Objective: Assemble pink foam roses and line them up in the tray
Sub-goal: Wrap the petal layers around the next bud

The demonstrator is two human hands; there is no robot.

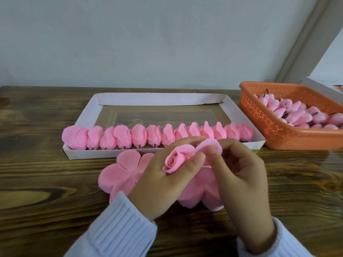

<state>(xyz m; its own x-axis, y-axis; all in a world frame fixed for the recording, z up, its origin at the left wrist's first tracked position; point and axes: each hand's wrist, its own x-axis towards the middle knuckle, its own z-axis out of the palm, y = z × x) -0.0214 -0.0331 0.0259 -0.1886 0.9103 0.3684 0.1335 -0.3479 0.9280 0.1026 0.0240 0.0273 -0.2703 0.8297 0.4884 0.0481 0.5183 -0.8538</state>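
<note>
Risk lies with the thin petal (pixel 209 145) my right hand (pixel 241 173) pinches against the rose (pixel 175 160) my left hand (pixel 163 182) grips over the tabletop (pixel 46 173), just before the tray (pixel 111 153): tugged hard it tears, loosened it springs open.

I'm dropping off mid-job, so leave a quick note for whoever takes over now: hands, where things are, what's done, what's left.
Left hand holds a half-wrapped rose. Right hand pinches its outer petal.
Flat petal sheets lie on the table under both hands; buds lie in the orange basket at right.
Done: one row of finished roses along the tray's near edge.
Left: finish this rose, place it in the tray, then probably start a row behind; the back part holds none.
</note>
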